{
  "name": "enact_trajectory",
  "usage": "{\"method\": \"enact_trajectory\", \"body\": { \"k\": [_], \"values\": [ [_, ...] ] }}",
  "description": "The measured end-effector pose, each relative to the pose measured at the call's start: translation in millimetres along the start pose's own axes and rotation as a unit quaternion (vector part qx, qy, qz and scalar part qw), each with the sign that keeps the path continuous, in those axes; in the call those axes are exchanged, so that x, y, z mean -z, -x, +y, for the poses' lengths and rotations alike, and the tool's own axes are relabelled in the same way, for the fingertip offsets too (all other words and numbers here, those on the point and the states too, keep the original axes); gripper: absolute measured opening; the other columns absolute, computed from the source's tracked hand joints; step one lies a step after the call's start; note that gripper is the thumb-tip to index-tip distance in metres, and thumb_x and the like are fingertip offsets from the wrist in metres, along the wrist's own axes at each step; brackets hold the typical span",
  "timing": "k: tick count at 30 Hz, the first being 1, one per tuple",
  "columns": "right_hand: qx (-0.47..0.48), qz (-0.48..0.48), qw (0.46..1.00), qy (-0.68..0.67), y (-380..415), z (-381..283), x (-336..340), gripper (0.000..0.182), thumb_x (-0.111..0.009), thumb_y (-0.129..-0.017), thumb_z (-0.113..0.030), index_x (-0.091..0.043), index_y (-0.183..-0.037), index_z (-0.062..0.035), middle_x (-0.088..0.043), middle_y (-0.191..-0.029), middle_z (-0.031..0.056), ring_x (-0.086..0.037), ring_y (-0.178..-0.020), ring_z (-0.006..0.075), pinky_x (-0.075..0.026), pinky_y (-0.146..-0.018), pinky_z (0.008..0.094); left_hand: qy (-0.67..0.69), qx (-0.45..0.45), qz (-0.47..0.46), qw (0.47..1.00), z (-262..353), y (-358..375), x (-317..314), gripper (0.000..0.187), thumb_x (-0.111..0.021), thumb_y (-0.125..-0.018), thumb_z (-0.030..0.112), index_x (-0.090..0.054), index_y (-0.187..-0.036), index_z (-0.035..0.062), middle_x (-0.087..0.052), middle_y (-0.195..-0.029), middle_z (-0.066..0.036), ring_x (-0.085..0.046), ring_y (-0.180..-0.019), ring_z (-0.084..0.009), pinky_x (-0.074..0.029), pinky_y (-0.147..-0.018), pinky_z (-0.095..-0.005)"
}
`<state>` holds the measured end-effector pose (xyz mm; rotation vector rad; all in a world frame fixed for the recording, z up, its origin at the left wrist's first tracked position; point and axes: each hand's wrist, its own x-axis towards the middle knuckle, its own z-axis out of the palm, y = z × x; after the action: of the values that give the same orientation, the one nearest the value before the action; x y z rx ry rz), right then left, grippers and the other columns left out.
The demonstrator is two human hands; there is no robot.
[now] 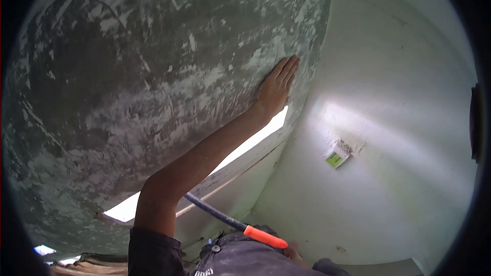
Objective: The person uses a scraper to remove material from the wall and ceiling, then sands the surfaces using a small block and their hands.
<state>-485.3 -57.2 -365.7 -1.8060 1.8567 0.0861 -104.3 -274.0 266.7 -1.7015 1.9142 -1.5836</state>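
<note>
My left hand [279, 83] lies flat against a grey, patchy wall [153, 66], with its fingers stretched out and close together. Flaked whitish coating covers much of this surface. My left arm reaches across the view from the dark sleeve at the bottom. Below the arm, in front of my body, runs a long-handled tool [217, 214] with a dark shaft and an orange grip [265, 236]; its far end is hidden behind my arm. A sliver of skin, apparently my right hand [295, 253], shows beside the end of the grip. Its fingers are hidden.
A bright narrow opening [250, 140] runs along the wall under my arm. The pale adjoining wall [394, 92] at right carries a small white-and-green box [336, 159] with chipped plaster beside it. Folded brownish material [99, 265] sits at the lower left.
</note>
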Motion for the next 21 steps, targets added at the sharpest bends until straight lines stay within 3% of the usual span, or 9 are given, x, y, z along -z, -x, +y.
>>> {"method": "enact_trajectory", "body": {
  "k": [2, 3, 6, 8, 10, 15, 21],
  "values": [
    [0.006, -0.008, 1.000, 0.016, -3.9, -17.4, 15.9, 0.034, -0.056, -0.078, -0.030, -0.072, -0.089, -0.0027, -0.069, -0.091, 0.0194, -0.067, -0.089, 0.0355, -0.051, -0.078, 0.0455, 0.016, -0.005, -0.005, 1.000, 5.5, 26.6, -1.5, 0.086, -0.046, -0.088, 0.059, -0.024, -0.148, 0.0019, -0.014, -0.158, -0.010, -0.005, -0.146, -0.0245, 0.000, -0.120, -0.0412],
    [-0.126, 0.007, 0.990, -0.059, -12.0, -22.7, 30.0, 0.039, -0.057, -0.079, -0.035, -0.071, -0.096, -0.0035, -0.069, -0.093, 0.0197, -0.067, -0.089, 0.0359, -0.051, -0.079, 0.0453, 0.028, -0.007, -0.001, 1.000, 8.0, 38.9, -2.8, 0.087, -0.047, -0.087, 0.059, -0.023, -0.148, 0.0012, -0.014, -0.158, -0.010, -0.006, -0.146, -0.0243, -0.001, -0.120, -0.0407],
    [-0.096, 0.020, 0.989, -0.108, -37.2, -38.6, 51.2, 0.033, -0.065, -0.080, -0.033, -0.070, -0.093, -0.0025, -0.070, -0.094, 0.0195, -0.067, -0.088, 0.0362, -0.052, -0.080, 0.0444, 0.041, -0.029, -0.019, 0.999, 15.3, 73.1, -6.2, 0.090, -0.049, -0.086, 0.060, -0.023, -0.148, 0.0002, -0.015, -0.157, -0.009, -0.008, -0.146, -0.0242, -0.002, -0.120, -0.0404],
    [-0.111, 0.189, 0.961, -0.170, -45.9, -56.2, 60.0, 0.029, -0.068, -0.079, -0.026, -0.071, -0.087, 0.0021, -0.069, -0.084, 0.0218, -0.068, -0.082, 0.0354, -0.052, -0.077, 0.0436, 0.046, -0.045, -0.041, 0.997, 13.6, 97.9, 0.9, 0.090, -0.050, -0.085, 0.059, -0.022, -0.148, 0.0005, -0.016, -0.157, -0.009, -0.009, -0.146, -0.0238, -0.003, -0.120, -0.0396],
    [-0.104, 0.177, 0.959, -0.197, -55.2, -65.3, 70.5, 0.030, -0.069, -0.077, -0.027, -0.071, -0.088, 0.0018, -0.070, -0.089, 0.0219, -0.069, -0.085, 0.0346, -0.052, -0.078, 0.0434, 0.050, -0.059, -0.060, 0.995, 11.6, 119.4, 8.6, 0.090, -0.051, -0.085, 0.059, -0.022, -0.148, 0.0007, -0.017, -0.157, -0.009, -0.010, -0.146, -0.0233, -0.004, -0.120, -0.0388],
    [-0.044, 0.161, 0.943, -0.289, -47.3, -102.6, 97.4, 0.031, -0.069, -0.077, -0.025, -0.071, -0.090, 0.0032, -0.070, -0.089, 0.0220, -0.069, -0.082, 0.0315, -0.053, -0.076, 0.0411, 0.228, 0.022, -0.094, 0.969, -6.5, 158.0, 31.9, 0.087, -0.059, -0.084, 0.052, -0.025, -0.147, 0.0021, -0.022, -0.155, -0.008, -0.015, -0.145, -0.0195, -0.008, -0.120, -0.0362],
    [-0.026, 0.155, 0.937, -0.311, -63.6, -74.9, 44.1, 0.029, -0.068, -0.076, -0.023, -0.071, -0.088, 0.0036, -0.070, -0.082, 0.0192, -0.069, -0.078, 0.0300, -0.053, -0.072, 0.0405, 0.252, 0.148, -0.039, 0.956, -81.8, 181.0, 79.5, 0.080, -0.063, -0.083, 0.044, -0.031, -0.146, 0.0069, -0.029, -0.154, -0.003, -0.024, -0.142, -0.0166, -0.017, -0.116, -0.0381]
  ]
}}
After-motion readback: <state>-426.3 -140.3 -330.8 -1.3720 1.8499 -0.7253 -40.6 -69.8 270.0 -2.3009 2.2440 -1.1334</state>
